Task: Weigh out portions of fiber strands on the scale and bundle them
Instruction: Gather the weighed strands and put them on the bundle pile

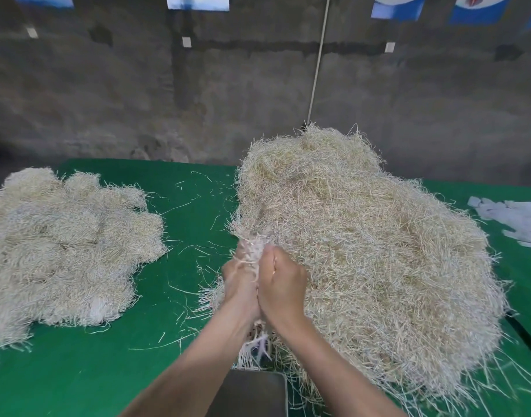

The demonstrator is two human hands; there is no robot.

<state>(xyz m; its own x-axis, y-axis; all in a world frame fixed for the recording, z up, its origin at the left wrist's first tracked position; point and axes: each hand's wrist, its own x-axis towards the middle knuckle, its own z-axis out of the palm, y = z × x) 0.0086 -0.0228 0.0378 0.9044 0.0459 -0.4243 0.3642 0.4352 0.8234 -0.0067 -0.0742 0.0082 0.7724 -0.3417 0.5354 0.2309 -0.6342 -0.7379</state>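
Lower ctr of frame, L hand (238,285) & R hand (280,284) clamp side by side round fiber bundle (252,251); long axis near vertical, ends poking up & down, up-frame of scale (249,392), beside big pile (363,251).

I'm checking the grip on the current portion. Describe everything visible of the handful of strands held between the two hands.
The handful is a tight bunch of thin, pale straw-coloured strands, running away from the camera. The left hand and right hand clasp its middle from either side, hiding it. Frayed ends stick out beyond the hands and at the wrists. Its far end meets the edge of the big pile; its near end fans out close to a dark grey plate.
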